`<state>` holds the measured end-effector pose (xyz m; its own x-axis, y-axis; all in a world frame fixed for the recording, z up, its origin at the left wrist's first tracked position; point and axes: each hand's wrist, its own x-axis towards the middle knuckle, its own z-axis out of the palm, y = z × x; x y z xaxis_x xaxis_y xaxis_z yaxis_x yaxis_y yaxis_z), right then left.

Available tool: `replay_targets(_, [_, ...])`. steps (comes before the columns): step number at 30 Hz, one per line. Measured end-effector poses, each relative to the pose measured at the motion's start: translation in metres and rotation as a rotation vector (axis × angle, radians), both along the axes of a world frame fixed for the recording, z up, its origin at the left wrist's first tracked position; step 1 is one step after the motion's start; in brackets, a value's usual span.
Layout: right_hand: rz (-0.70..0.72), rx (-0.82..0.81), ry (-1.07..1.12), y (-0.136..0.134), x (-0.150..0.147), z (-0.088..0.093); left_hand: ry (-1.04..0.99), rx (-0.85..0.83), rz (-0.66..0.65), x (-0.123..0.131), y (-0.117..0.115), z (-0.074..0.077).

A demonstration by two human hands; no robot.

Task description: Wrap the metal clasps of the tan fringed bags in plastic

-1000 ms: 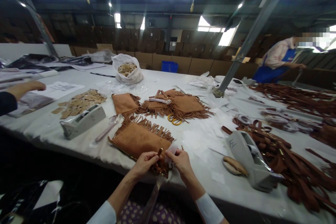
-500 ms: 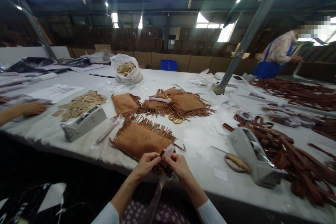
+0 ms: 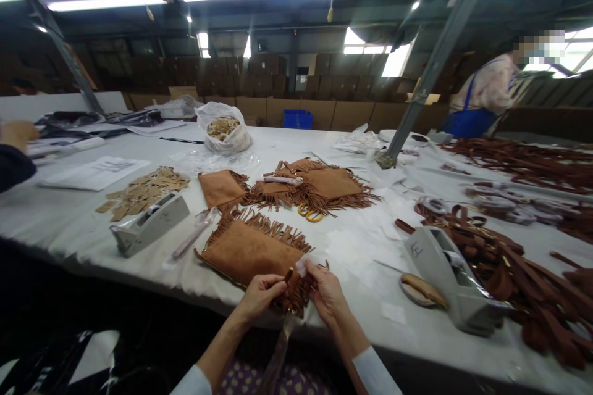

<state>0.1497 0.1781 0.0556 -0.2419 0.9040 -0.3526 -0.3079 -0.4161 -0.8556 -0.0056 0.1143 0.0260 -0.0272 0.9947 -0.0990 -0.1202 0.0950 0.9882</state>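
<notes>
A brown suede fringed bag lies flat at the table's front edge, its fringe pointing away from me. At its near right corner my left hand pinches the end of a brown leather strap. My right hand, just to the right, pinches a small piece of white tissue paper. Below the hands, a strip in clear plastic wrap hangs from the bag's corner, with a bit of metal hardware at its top. The fingers partly hide the strap end and the paper.
Grey tape dispensers stand left and right. Yellow-handled scissors lie by more fringed bags. Tan tags, a white plastic bag and brown straps are around. Another person's hand is at far left.
My right hand has drawn away from my left, taking the tissue paper off to the right. At left, the other person's hand has moved farther back.
</notes>
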Motion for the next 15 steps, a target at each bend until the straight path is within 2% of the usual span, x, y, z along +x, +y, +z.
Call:
replay_targets(7, [0.065,0.063,-0.041,-0.0007,-0.0018,0.0087,0.023,0.001,-0.036,0.0016,0.0008,-0.0037])
replay_targets(15, [0.128,0.074,-0.08,0.0017,0.0009,0.0072,0.055,0.018,-0.046,0.0025,0.0002,-0.0017])
